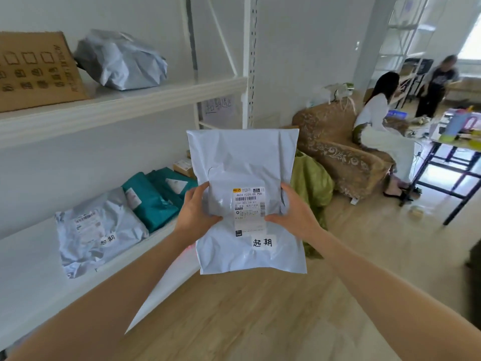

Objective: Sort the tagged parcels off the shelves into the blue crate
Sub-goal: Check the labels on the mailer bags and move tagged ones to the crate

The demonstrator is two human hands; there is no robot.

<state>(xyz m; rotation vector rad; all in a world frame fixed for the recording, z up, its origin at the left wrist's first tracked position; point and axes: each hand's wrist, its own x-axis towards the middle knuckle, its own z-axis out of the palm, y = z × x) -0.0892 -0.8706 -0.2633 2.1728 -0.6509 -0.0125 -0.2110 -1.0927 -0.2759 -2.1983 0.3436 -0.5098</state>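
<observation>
A cardboard box and a crumpled grey bag sit at ten o'clock on the upper shelf; on the lower shelf, at eight o'clock, lies a wrinkled grey parcel bearing a printed label and a handwritten tag, with two teal parcels just beside it toward the centre; at mid-frame a person holds a white poly mailer upright over the wooden floor, clear of the shelves; the left hand takes the mailer's left edge in its grip, thumb pressed across the front, while the right hand pinches the right edge, thumb lying by the shipping label; a white handwritten tag sits at five o'clock from that label; a green bag rests on the floor behind the mailer at three o'clock; at two o'clock a seated person in white occupies a brown patterned sofa, a second person stands beyond, and a cluttered desk fills the right edge; no blue crate shows in this view.
</observation>
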